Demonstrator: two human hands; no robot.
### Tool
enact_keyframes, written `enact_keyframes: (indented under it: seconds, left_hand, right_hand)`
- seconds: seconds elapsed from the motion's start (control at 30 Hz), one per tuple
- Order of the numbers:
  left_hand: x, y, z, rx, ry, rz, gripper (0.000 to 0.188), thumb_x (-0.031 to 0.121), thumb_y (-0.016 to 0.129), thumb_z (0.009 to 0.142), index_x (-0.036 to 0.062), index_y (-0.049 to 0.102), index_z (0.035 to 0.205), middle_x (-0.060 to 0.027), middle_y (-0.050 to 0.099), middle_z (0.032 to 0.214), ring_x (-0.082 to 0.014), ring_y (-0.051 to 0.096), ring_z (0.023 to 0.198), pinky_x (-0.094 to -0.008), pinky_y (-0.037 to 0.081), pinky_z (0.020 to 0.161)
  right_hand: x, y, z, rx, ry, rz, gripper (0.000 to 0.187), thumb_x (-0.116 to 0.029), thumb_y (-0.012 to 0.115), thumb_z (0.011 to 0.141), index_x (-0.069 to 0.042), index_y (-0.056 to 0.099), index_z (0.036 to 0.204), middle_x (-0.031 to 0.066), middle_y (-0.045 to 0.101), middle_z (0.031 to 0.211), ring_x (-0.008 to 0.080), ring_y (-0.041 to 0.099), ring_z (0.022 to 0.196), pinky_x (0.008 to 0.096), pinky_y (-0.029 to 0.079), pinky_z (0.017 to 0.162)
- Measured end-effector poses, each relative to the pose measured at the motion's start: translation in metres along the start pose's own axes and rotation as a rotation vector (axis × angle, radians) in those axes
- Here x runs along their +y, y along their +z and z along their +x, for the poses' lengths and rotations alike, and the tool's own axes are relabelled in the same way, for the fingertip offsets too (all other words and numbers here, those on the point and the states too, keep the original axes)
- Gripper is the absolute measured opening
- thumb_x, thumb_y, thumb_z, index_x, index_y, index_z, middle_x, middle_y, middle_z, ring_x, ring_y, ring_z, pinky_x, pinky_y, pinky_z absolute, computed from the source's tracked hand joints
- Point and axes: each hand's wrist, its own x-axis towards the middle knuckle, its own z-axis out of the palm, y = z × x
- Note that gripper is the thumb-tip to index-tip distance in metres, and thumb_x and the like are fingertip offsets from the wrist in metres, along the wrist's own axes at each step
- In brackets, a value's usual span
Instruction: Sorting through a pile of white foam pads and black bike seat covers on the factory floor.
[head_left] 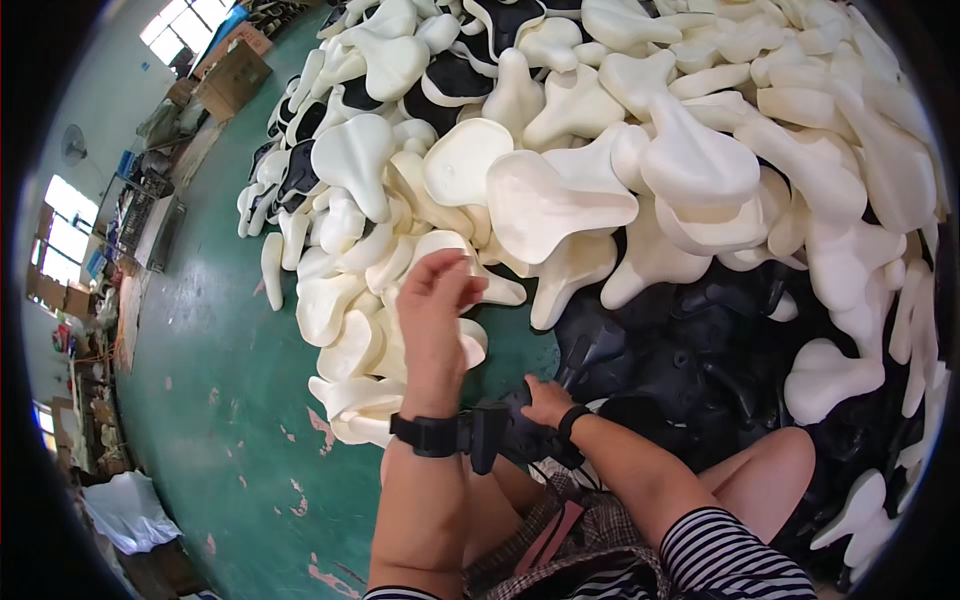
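Observation:
My left hand [436, 288] is raised in front of the pile, its fingers curled in toward the thumb; whatever may be between them is too small to make out. Close by it lie cream-coloured foam bicycle saddle pads [352, 345]. Lower and to the right, my right hand [548, 402] is closed at the edge of a dark plastic piece [520, 428], which is partly hidden behind the device on my left wrist. Beyond that hand, black saddle shells [660, 365] lie heaped together. A larger cream pad [555, 200] rests tilted on the pile ahead.
Cream pads and black shells are piled high ahead and to the right. At left runs a green floor [220, 400] with worn patches. Along the far left wall stand a cardboard box [232, 80], shelving, a fan [74, 145] and a white sack [130, 512].

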Motion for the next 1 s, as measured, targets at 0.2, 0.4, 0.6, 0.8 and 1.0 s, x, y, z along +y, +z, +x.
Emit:
enact_keyframes:
  seconds: [0.2,0.4,0.6,0.8,1.0]
  left_hand:
    - [0.023,-0.063,0.024,0.258,-0.045,-0.363,0.021,0.015,0.061,0.087,0.0003,0.06,0.101,-0.0099,0.064,0.094,-0.023,0.063,0.079,-0.0313,0.052,0.072]
    - [0.023,-0.028,0.02,0.04,-0.076,-0.276,0.019,0.013,0.06,0.087,0.0006,0.06,0.101,-0.0101,0.064,0.093,-0.0212,0.063,0.075,-0.0282,0.051,0.067]
    - [0.011,0.025,-0.003,-0.11,-0.146,-0.162,0.012,0.009,0.059,0.086,0.0003,0.061,0.094,-0.0038,0.062,0.078,-0.0127,0.059,0.065,-0.0233,0.046,0.061]
    - [-0.002,0.029,-0.012,-0.18,-0.187,-0.075,0.014,0.01,0.061,0.087,0.0016,0.062,0.097,-0.004,0.064,0.082,-0.0105,0.059,0.067,-0.0213,0.045,0.061]
    - [-0.005,0.026,-0.004,-0.214,-0.227,-0.057,0.014,0.01,0.061,0.086,0.0018,0.062,0.097,-0.0038,0.064,0.082,-0.0105,0.059,0.067,-0.021,0.045,0.061]
  right_hand:
    - [0.009,-0.067,-0.01,0.111,-0.136,-0.073,0.034,-0.031,0.063,0.081,-0.003,0.062,0.099,0.0172,0.064,0.099,0.0385,0.06,0.093,0.0459,0.048,0.082]
    - [0.032,-0.175,-0.06,0.674,0.207,-0.226,0.044,-0.04,0.058,0.085,0.004,0.062,0.088,0.0236,0.064,0.092,0.0378,0.062,0.086,0.0452,0.05,0.074]
    - [0.021,-0.089,-0.071,-0.077,0.056,-0.306,0.049,-0.051,0.06,0.078,-0.003,0.07,0.078,0.0218,0.065,0.095,0.0397,0.058,0.099,0.0475,0.046,0.086]
    - [0.027,-0.045,-0.075,-0.529,-0.092,-0.75,0.049,-0.029,0.056,0.079,-0.02,0.056,0.127,0.0131,0.054,0.127,0.0354,0.044,0.12,0.0503,0.031,0.097]
    - [0.039,-0.093,-0.072,-0.433,0.105,-0.881,0.039,-0.029,0.059,0.084,-0.024,0.058,0.123,0.0116,0.056,0.124,0.0319,0.049,0.119,0.0493,0.037,0.095]
